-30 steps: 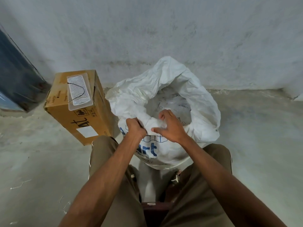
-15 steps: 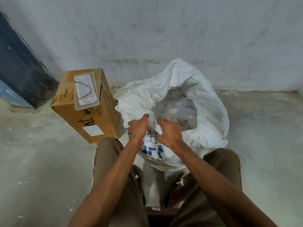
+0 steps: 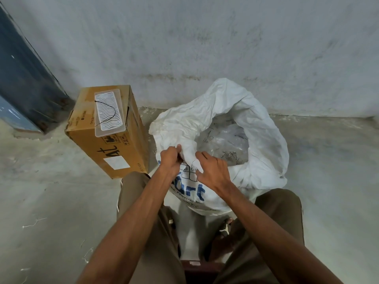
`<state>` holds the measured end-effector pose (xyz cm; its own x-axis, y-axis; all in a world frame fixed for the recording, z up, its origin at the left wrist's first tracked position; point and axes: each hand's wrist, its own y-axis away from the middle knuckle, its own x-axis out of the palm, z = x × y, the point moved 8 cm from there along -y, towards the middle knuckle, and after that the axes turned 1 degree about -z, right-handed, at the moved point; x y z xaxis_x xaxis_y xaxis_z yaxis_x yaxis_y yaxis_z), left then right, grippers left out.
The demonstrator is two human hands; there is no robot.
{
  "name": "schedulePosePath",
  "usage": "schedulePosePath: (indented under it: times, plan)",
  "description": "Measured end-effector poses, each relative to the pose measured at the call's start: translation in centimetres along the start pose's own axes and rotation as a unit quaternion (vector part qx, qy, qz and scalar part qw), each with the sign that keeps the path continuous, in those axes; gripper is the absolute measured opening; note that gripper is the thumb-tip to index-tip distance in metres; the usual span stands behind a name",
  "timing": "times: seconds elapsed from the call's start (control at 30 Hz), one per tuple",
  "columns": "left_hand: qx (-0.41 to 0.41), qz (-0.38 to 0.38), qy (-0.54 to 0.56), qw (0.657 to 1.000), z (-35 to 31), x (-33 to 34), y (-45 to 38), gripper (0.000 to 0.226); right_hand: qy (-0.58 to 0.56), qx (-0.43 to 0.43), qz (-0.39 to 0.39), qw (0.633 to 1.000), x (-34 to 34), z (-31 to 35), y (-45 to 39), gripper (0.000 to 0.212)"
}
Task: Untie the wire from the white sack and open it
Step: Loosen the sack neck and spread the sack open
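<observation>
Sack [image 3: 264,148], white with blue print, is standing on the concrete floor [image 3: 328,181] between the seated person's knees, close against the grey wall [image 3: 205,37], which is likely helping to keep it upright while its top is being worked. Its mouth is already gaping wide, showing clear plastic packets [image 3: 225,140] inside, so the opening part of the task is looking nearly done. No tie is showing around the neck; a thin dark wire [image 3: 106,111] is lying curved on a ribbed plastic lid [image 3: 108,113] on top of the cardboard box [image 3: 114,154] just beside the sack, probably set there to be out of the way, though I cannot tell for certain that it is the tie. The left hand [image 3: 169,160] is pinching the near rim of the sack between thumb and curled fingers, pulling the fold toward the person. The right hand [image 3: 213,171] is lying on the same rim with fingers spread; whether its fingertips are hooking the cloth is hidden, so I cannot tell. Holding the near edge with both hands is probably serving to roll the rim down and keep the mouth from flopping shut.
</observation>
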<state>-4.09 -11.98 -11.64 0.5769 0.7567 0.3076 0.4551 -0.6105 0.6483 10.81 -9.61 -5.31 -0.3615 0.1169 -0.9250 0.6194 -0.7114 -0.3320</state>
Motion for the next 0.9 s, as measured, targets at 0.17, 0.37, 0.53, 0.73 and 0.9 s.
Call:
schedulePosePath:
  times: [0.17,0.37,0.53,0.73,0.9]
  plan:
    - [-0.032,0.006,0.075,0.997,-0.6,0.1,0.4,0.025,-0.250,0.123,0.107,0.954,0.9,-1.5,-0.4,0.056]
    - [-0.028,0.022,-0.047,0.998,-1.6,0.9,1.3,0.031,-0.355,0.159,0.121,0.913,2.1,-0.3,-1.7,0.074]
    - [0.003,0.076,-0.236,0.969,-3.1,0.9,1.3,0.035,-0.319,0.184,0.059,0.928,2.1,-0.7,-2.1,0.041]
    - [0.177,-0.089,-0.310,0.930,-5.0,-1.3,1.0,0.087,-0.224,0.156,0.008,0.962,1.3,0.9,-2.6,0.041]
    - [0.150,-0.035,-0.241,0.958,-3.4,0.8,0.2,0.055,-0.126,0.105,0.020,0.986,1.0,2.3,-2.0,0.039]
